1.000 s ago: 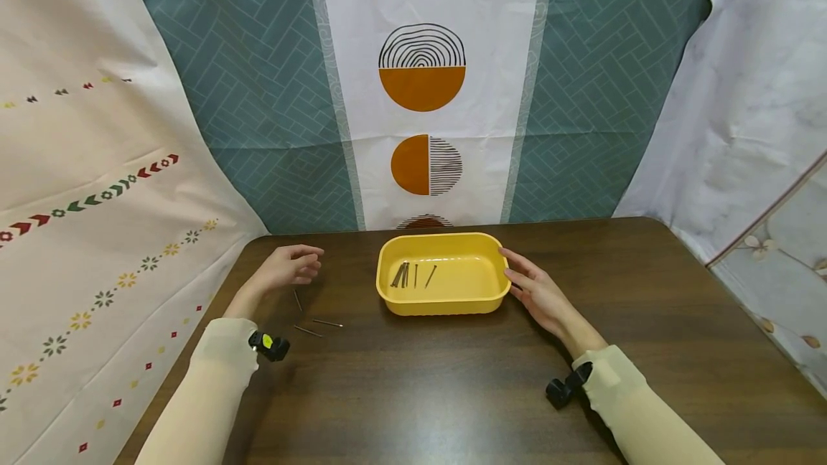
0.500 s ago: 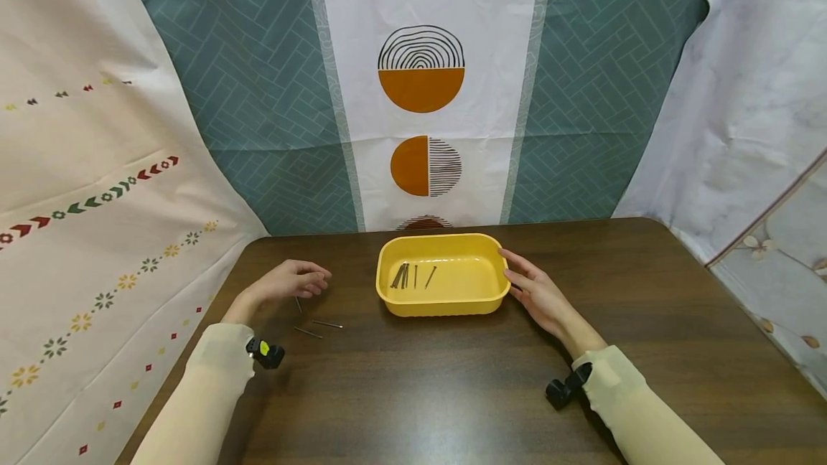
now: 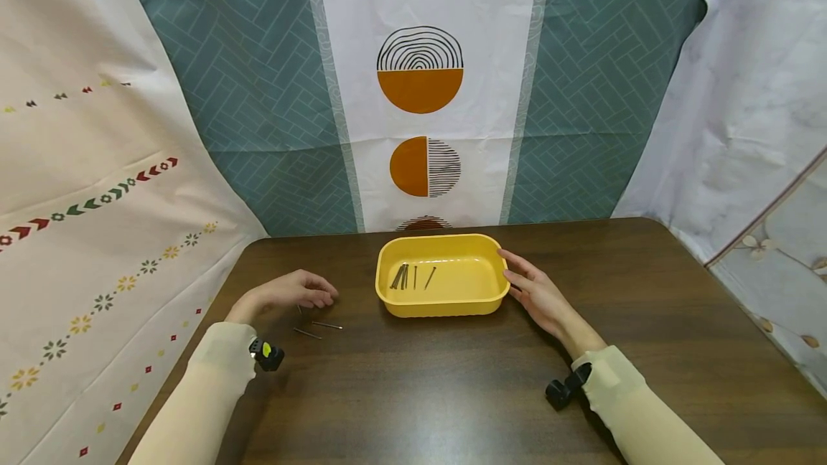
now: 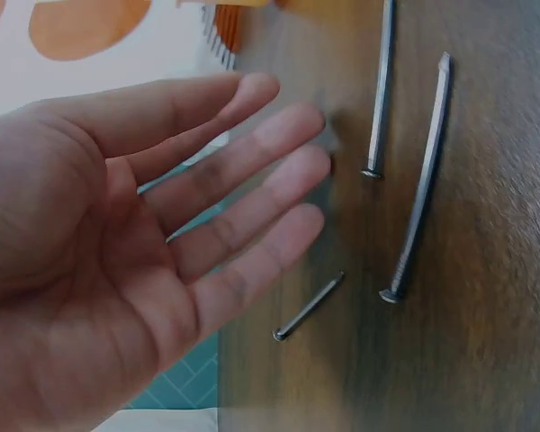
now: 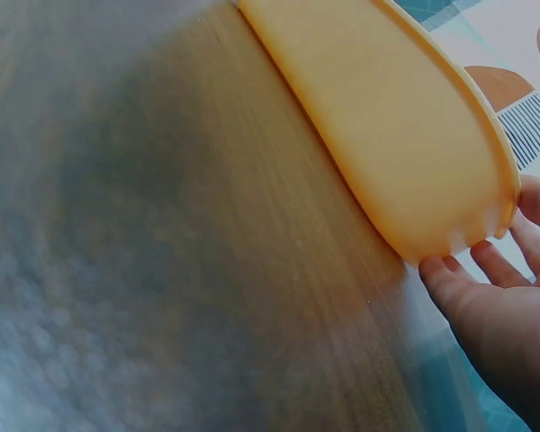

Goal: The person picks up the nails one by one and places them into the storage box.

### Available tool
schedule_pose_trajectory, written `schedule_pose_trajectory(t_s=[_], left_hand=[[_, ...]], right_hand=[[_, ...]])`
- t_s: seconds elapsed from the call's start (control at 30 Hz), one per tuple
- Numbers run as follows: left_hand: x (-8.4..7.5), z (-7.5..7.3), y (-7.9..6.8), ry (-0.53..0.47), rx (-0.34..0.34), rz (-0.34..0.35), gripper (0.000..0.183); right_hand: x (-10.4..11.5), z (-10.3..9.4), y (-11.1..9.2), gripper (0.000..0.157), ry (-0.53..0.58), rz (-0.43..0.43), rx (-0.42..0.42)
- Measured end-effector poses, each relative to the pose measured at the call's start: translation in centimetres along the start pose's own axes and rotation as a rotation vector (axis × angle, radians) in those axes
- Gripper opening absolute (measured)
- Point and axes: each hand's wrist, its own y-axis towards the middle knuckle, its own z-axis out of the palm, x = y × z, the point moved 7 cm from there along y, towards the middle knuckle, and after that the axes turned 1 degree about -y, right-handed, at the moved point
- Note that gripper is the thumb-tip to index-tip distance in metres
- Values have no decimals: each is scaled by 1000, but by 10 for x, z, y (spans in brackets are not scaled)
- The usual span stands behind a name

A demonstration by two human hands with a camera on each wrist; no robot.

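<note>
My left hand (image 3: pixel 291 291) hovers over the left side of the table, fingers loosely extended and holding nothing. Beside it, three nails lie loose on the wood; the left wrist view shows a long nail (image 4: pixel 423 180), another nail (image 4: pixel 378 99) near it, and a third nail (image 4: pixel 308 308) below the fingertips. A yellow plastic tray (image 3: pixel 468 282) stands at the back middle with several nails (image 3: pixel 402 276) at its left end. My right hand (image 3: pixel 539 300) touches the tray's right end, relaxed fingertips against its wall and rim.
The dark wooden table (image 3: pixel 413 393) runs back to a patterned cloth (image 3: pixel 278 92) hanging behind it. Pale cloth (image 3: pixel 116 271) closes off the left side, and a white cloth (image 3: pixel 743 128) the right.
My left hand has come down and slightly right, toward the loose nails, now partly covering one in the head view. My right hand and the tray have stayed put.
</note>
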Motion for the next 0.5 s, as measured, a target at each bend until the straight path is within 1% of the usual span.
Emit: schedule_pose_trajectory(t_s=[0.17,0.3,0.5], left_hand=[[1,6,2,-6,55,28,31],[1,11,3,-41,84,14,31],[1,18,3,-63,130,24,33]], right_hand=[[0,0,0,59,-3,6,-3],[0,0,0,58,-1,8,-5],[0,-1,1,59,-1,8,-9]])
